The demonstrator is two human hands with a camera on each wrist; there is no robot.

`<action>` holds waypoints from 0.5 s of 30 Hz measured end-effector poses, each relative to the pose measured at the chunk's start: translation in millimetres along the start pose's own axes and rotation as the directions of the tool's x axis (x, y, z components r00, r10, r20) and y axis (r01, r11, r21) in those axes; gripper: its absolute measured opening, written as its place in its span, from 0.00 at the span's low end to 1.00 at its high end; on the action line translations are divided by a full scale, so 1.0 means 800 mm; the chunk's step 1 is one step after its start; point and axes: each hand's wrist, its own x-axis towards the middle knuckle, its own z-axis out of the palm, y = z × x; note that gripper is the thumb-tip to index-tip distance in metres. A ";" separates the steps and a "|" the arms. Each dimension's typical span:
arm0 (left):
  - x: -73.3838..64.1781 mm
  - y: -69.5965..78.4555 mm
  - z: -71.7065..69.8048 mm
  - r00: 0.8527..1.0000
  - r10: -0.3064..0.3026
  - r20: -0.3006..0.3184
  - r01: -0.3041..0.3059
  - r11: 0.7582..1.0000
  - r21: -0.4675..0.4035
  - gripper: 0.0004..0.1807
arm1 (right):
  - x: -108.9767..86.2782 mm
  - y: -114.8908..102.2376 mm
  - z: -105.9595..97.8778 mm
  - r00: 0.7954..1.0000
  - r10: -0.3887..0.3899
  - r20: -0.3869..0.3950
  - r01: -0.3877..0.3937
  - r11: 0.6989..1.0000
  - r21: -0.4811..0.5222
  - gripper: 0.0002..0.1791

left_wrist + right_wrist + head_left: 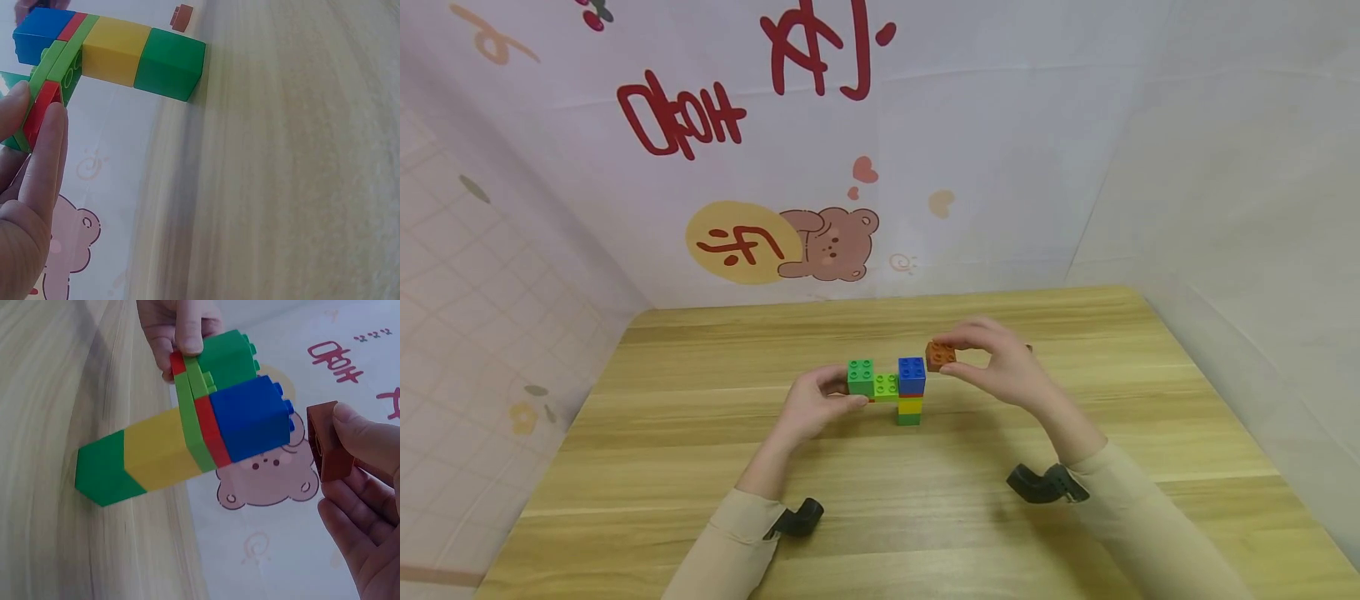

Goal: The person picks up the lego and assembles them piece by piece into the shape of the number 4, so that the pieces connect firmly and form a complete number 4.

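A toy-brick structure stands on the table, with a green brick [106, 469] at its foot and a yellow brick [159, 450] above. Thin lime plates [886, 385] reach sideways from the column, with a red layer and a blue brick [912, 375] on top. Another green brick [861, 377] sits at the ledge's outer end. My left hand [808, 407] grips this end, thumb on one side and fingers on the other. My right hand [1000, 362] pinches a brown brick [330, 440] between thumb and fingers, close beside the blue brick's studded top and apart from it.
A second brown brick [182, 18] lies on the wooden table [880, 517] farther off, mostly hidden behind my right hand in the head view. White printed cloth [1000, 167] hangs behind the table and along its sides. Dark curved mounts [1037, 483] stick out at both wrists.
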 end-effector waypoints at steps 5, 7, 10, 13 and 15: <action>0.007 -0.016 0.000 1.000 -0.010 -0.003 0.010 1.000 0.009 0.20 | 0.010 -0.008 0.008 0.999 -0.032 0.022 0.032 0.999 0.002 0.21; 0.012 -0.028 0.000 1.000 -0.012 -0.006 0.012 1.000 0.010 0.21 | 0.013 -0.009 0.011 0.999 -0.042 0.036 0.042 0.999 -0.002 0.20; 0.017 -0.043 0.000 1.000 -0.009 -0.007 0.009 1.000 0.007 0.21 | 0.016 -0.010 0.015 0.997 -0.050 0.053 0.050 0.999 -0.012 0.20; 0.019 -0.048 0.000 1.000 0.003 -0.006 -0.003 1.000 0.002 0.21 | 0.018 -0.010 0.018 0.997 -0.055 0.058 0.056 0.998 -0.023 0.21; 0.019 -0.049 -0.001 1.000 0.007 -0.006 -0.007 1.000 0.002 0.20 | 0.019 -0.010 0.020 0.997 -0.060 0.058 0.062 0.998 -0.031 0.20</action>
